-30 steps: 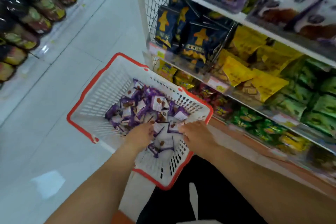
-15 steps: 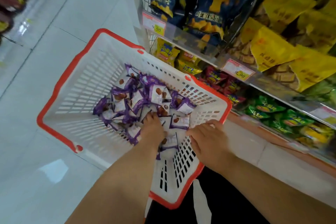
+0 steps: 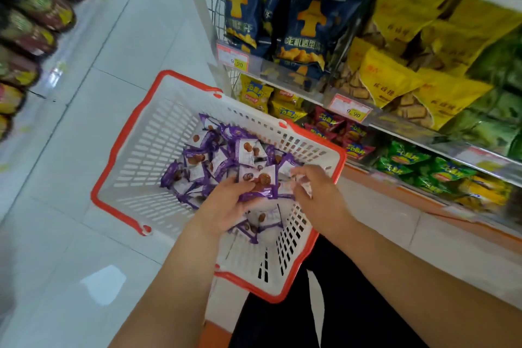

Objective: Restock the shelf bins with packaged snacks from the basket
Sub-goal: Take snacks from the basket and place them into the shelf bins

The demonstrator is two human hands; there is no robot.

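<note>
Purple wrappers: the snack packs (image 3: 226,161) are small purple-and-white sachets, heaped loose in the near-right part of the basket, none on the shelf yet as far as I can see.
Basket: white slotted plastic with a red rim (image 3: 113,150), sitting on the floor right against the shelf unit, so the carry should be short.
Left hand (image 3: 226,206): fingers curled round a bunch of the purple packs, one clear pack pinched on top. Looks like a proper handful already.
Right hand (image 3: 316,192): fingers bent down into the pile at the basket's right wall, and it looks like it's pinching a pack or two, but it's blurred so I wouldn't swear to how many.
Step in hand: I'd say this is the scoop, gathering a load before it goes up to a bin.
How to do it well: slippery film packs slide, so I'd squeeze the bunch flat between fingers and palm instead of clawing at it, and not overfill, or strays will drop to the floor tiles (image 3: 84,234).
Shelf (image 3: 324,99): blue bags, yellow biscuit bags, green and red chip bags with price tags on the rails.
Target bin: can't tell which one takes the purple packs, no matching stock in view.
</note>
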